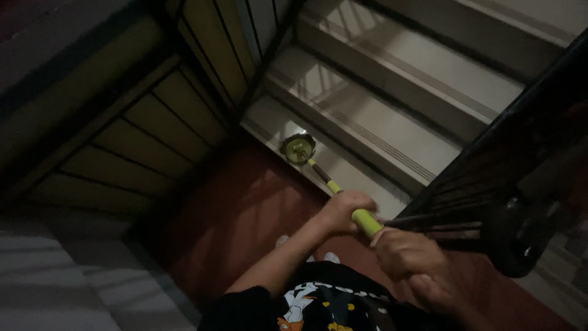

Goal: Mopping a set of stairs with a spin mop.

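Nearest me, my right hand [407, 257] and left hand [346, 211] were both clenched around the green mop handle [364, 219]. Its round head [298, 149] sat at eleven o'clock on the lowest stair [343, 165]; the railing [490, 184] at three o'clock could have snagged it.

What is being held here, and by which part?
A mop, by its yellow-green handle: left hand further down the pole, right hand at the near end.

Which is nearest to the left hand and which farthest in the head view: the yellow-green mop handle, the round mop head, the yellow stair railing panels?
1. Yellow-green mop handle: gripped in the left hand, right hand just behind.
2. Round mop head: up-left, on the lowest step.
3. Yellow stair railing panels: far left, past the red landing.
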